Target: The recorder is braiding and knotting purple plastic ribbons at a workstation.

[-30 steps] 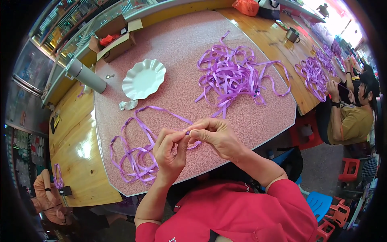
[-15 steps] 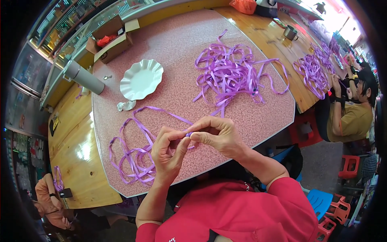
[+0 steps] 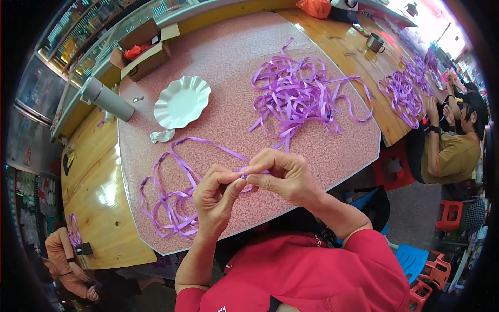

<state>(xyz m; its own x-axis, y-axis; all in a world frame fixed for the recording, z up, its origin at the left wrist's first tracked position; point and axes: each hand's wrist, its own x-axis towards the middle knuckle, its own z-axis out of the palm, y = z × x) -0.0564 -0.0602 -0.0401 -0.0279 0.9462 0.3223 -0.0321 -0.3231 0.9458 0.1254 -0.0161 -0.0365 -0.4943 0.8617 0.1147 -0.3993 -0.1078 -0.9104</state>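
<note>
A long purple ribbon (image 3: 213,145) runs over the near part of the table into my two hands. My left hand (image 3: 215,195) pinches it between thumb and forefinger. From the other side my right hand (image 3: 280,174) pinches the same ribbon, its fingertips almost touching the left ones. A small dark purple bit, perhaps a knot, shows between the fingertips; its detail is too small to tell. Loose loops of this ribbon lie on the table left of my left hand. Beyond my right hand sits a tangled heap of purple ribbons (image 3: 293,93).
On the pink-patterned table (image 3: 228,57) stand a white scalloped dish (image 3: 182,102), a grey bottle (image 3: 107,99) and an open cardboard box (image 3: 145,60). Crumpled white paper (image 3: 162,136) lies by the dish. A metal mug (image 3: 375,42) and more ribbons (image 3: 401,96) are at right, near seated people.
My hands have barely shifted and still pinch the ribbon. A short end of ribbon now shows above my right fingers. The person at lower left has moved their hands.
</note>
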